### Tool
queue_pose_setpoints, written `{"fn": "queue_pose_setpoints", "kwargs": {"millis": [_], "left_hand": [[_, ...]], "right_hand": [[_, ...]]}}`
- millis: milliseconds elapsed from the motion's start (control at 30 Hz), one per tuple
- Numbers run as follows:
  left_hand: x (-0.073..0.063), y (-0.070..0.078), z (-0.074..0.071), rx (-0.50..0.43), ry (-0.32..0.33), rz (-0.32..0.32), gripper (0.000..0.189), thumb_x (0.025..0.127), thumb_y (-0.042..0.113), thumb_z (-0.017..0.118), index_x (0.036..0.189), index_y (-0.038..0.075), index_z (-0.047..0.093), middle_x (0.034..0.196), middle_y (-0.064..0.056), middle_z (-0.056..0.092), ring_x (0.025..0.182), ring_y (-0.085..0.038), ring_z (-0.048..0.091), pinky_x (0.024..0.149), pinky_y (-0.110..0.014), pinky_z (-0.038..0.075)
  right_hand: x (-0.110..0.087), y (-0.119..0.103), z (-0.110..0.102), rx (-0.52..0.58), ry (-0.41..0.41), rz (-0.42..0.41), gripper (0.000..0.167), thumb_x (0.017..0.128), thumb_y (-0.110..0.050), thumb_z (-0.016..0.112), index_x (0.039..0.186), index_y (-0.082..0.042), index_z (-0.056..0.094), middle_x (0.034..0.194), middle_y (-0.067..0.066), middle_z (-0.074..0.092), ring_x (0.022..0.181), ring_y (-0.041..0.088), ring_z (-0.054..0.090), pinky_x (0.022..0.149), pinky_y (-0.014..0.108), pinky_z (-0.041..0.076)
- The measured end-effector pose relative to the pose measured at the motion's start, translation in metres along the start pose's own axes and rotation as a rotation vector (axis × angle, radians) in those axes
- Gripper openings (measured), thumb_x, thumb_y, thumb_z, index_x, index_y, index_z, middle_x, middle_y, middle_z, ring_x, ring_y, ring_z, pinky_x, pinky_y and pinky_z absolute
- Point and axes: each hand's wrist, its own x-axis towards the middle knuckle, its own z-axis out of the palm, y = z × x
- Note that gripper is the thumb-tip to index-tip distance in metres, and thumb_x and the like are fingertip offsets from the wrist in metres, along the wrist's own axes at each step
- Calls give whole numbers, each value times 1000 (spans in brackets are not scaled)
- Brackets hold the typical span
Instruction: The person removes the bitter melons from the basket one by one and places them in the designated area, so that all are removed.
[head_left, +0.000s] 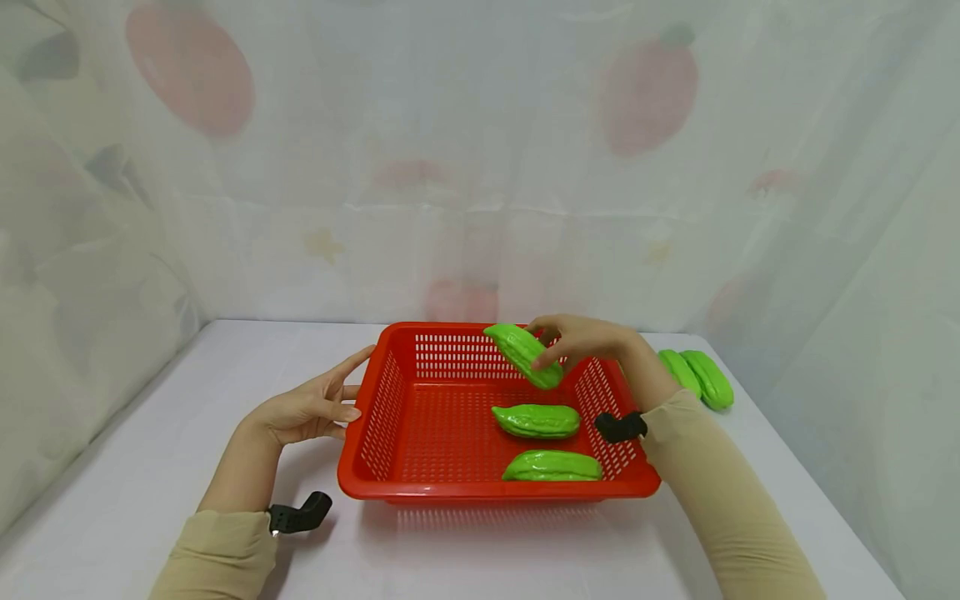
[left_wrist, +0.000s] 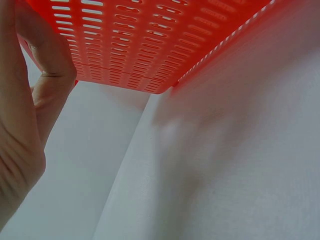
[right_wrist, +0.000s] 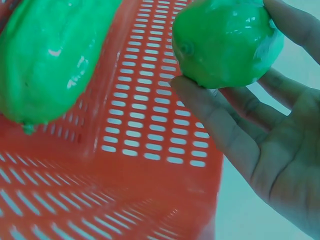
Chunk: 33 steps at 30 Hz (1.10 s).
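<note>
My right hand holds a green bitter melon over the right part of the red basket. In the right wrist view, thumb and fingers grip this bitter melon from opposite sides, its rounded end toward the camera. Two more bitter melons lie in the basket: one in the right middle, another along the near wall, partly hidden by the rim. At the basket's left rim, my left hand rests with spread fingers against the outside; the left wrist view shows them beside the slotted wall.
Two bitter melons lie side by side on the white table, right of the basket and partly behind the right forearm. A pale curtain with fruit prints hangs behind the table. Each wrist carries a black camera mount.
</note>
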Motion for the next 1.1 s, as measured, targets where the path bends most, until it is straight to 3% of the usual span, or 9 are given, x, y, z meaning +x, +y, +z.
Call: {"fn": "queue_pose_setpoints", "kwargs": {"millis": [300,767,1100], "left_hand": [[0,1,0,5,12,-6,99,96,-3,53,157,30,-17,135,-9,57,100,-19,73,83,-39,62],[2,0,1,4,-1,1,98,96,-4,52,157,30,-17,135,-10,58,100,-19,73,83,-39,62],[3,1,0,9,-7,3,98,96,-3,52,157,29,-17,137,-11,56,104,-20,72,84,-40,62]], "right_hand": [[-12,-1,-7,32,8,-22,67,89,-25,72,146,-12,39,142,21,46,106,25,65,83,39,62],[-34,-3,-16,40,15,-68,57,92,-24,68,142,-12,43,124,17,61,95,22,68,83,38,62],[-49,7,-22,55,41,-60,59,93,-27,68,144,-18,40,128,17,59,96,23,70,82,40,62]]}}
